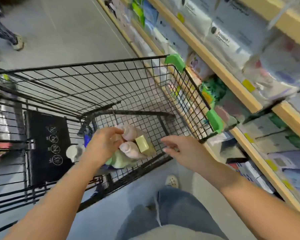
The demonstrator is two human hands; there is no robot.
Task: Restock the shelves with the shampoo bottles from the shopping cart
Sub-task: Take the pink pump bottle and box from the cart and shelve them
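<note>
A black wire shopping cart with green plastic corner guards point(173, 62) stands beside long wooden-edged store shelves point(222, 73) packed with wrapped goods. At the bottom of the cart's basket lies a small cluster of pale pink plastic shampoo bottles point(130, 131), with a pale green bottle point(119, 160) under them and a small olive-yellow box point(142, 144) just beside them.

The person's left hand point(102, 144) reaches down into the basket, its fingers curved over the upper pink bottle, with the fingertips point(119, 131) touching it; the blur leaves it unclear whether it has a real grip. The right hand point(182, 149) hovers above the cart's near edge, fingers spread loosely and holding nothing, a little apart from the bottles.

A black fold-down child seat flap point(47, 144) with white symbols hangs at the cart's left. Below are blue jeans point(177, 208) and a white shoe point(171, 181).
</note>
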